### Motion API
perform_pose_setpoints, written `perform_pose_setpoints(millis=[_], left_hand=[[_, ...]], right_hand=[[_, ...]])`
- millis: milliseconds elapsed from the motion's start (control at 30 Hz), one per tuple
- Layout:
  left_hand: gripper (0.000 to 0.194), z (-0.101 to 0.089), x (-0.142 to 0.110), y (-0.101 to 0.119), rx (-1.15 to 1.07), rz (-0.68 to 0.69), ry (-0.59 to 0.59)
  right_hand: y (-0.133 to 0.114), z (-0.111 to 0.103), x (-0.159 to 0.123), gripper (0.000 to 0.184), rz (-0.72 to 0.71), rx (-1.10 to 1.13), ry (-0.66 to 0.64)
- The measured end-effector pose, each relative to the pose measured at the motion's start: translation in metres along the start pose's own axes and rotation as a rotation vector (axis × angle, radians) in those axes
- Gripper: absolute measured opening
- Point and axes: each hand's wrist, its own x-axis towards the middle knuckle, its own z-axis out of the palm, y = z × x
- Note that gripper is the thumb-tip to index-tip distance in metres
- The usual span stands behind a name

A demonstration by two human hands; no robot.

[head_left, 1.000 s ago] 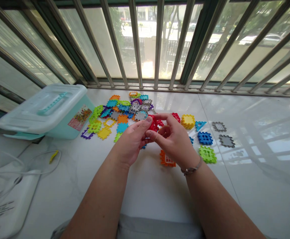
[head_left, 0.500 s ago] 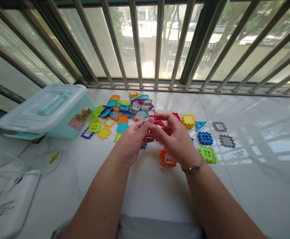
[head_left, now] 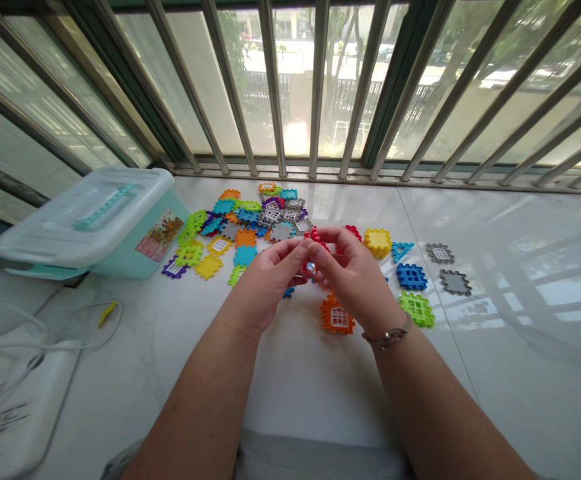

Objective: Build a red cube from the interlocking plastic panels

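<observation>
Both hands meet over the white tiled floor, closed around red interlocking building pieces (head_left: 313,235). My left hand (head_left: 276,279) pinches them from the left with thumb and fingers. From the right, my right hand (head_left: 346,270) grips the same red pieces, its thumb tip against the left thumb. Much of what they hold is hidden by the fingers. Just below my right hand lies an orange window piece (head_left: 337,315). To its right are a stack of yellow pieces (head_left: 377,243), a blue triangle (head_left: 402,251), blue window pieces (head_left: 411,277) and green window pieces (head_left: 417,309).
A pile of mixed toothed pieces (head_left: 246,217) spreads beyond my left hand. Left of it stands a lidded teal box (head_left: 120,247). Grey pieces (head_left: 455,283) lie far right. A white power strip (head_left: 30,407) with cables is at lower left. Metal bars (head_left: 315,93) line the window.
The red pieces have tilted between my fingers, and the thumbs have come together. My hands have otherwise stayed in nearly the same place.
</observation>
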Motion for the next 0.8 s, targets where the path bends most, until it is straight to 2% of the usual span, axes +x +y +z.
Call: perform_pose_setpoints(millis=[800], left_hand=[[0.060,-0.0009,0.0042,-0.0056,0.095,0.007,-0.013]], right_hand=[[0.0057,-0.0015,0.0028,0.068,0.072,0.031,-0.015]])
